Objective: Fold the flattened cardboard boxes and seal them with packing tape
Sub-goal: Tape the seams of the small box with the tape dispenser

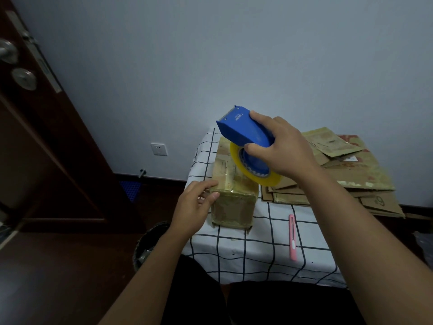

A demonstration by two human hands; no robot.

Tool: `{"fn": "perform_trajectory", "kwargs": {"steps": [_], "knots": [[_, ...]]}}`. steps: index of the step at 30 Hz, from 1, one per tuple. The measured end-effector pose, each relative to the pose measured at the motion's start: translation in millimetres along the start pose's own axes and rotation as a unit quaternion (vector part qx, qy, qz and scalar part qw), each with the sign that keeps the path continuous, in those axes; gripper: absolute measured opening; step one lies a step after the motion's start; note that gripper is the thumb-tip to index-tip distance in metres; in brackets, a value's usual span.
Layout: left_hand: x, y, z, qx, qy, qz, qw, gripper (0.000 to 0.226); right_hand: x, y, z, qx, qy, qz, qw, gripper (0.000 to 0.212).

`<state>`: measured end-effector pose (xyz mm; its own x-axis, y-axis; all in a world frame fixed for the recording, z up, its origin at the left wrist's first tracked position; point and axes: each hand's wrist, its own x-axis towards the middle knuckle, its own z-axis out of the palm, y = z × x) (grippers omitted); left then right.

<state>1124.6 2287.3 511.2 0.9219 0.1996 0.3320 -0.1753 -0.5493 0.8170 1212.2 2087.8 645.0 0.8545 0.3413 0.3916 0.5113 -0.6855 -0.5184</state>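
**Tape dispenser lifted over the folded box**

From the head camera, I look down at a small table point(257, 249) under a white cloth with a black grid, set against a pale wall.

My right hand point(280, 146) grips the blue tape dispenser point(243, 127), fingers over its top and thumb curled along the near side. I hold it in the air above the folded cardboard box point(230, 195), its toothed cutter end pointing up and away from me. White lettering on the blue body is printed upside down from here and is too small for me to read with certainty. The yellowish roll of packing tape point(257, 175) sits in the dispenser, hanging just over the box's top.

My left hand point(195, 205) touches the box's near left top corner, fingers loosely bent, thumb against the front face. I cannot tell whether it pinches anything. The box stands at the table's left side, glossy with tape.

Right of it, flattened cardboard boxes point(346, 174) lie in a loose stack; 1 near the bottom shows a handwritten mark like "6".

A pink utility knife point(293, 238) lies on the cloth near the front edge.

A dark door point(35, 113) stands at left; a wall socket point(159, 149) sits low.
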Motion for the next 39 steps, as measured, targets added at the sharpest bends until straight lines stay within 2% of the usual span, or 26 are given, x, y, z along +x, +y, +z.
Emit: {"fn": "perform_trajectory", "kwargs": {"steps": [4, 7, 9, 15, 22, 32, 39], "knots": [[3.9, 3.9, -1.5, -0.009, 0.006, -0.009, 1.0, 0.025, 0.5, -0.1, 1.3, 0.003, 0.0, -0.001, 1.0, 0.069], [-3.7, 3.1, 1.9, -0.071, 0.012, -0.06, 0.996, 0.032, 0.4, -1.0, 2.3, -0.005, -0.005, -0.001, 1.0, 0.069], [-14.0, 0.7, 6.3, -0.101, 0.046, -0.093, 0.989, 0.033, 0.1, -0.4, 2.4, -0.003, -0.004, -0.002, 1.0, 0.069], [-25.8, 10.3, 25.4, -0.139, 0.179, -0.143, 0.963, 0.017, 0.7, 0.1, 2.9, 0.002, -0.001, -0.001, 1.0, 0.069], [-26.0, 21.9, 39.8, -0.149, 0.241, -0.172, 0.944, 0.006, -0.8, 1.2, 2.2, 0.01, 0.002, 0.003, 1.0, 0.069], [-34.1, 21.0, 51.4, -0.09, 0.236, -0.113, 0.961, 0.03, -0.4, 2.3, 3.4, 0.015, 0.006, -0.001, 1.0, 0.069], [-26.6, 16.6, 45.3, -0.035, 0.22, -0.068, 0.973, 0.022, -0.7, 3.8, 3.0, 0.019, 0.007, 0.0, 1.0, 0.069]]}}
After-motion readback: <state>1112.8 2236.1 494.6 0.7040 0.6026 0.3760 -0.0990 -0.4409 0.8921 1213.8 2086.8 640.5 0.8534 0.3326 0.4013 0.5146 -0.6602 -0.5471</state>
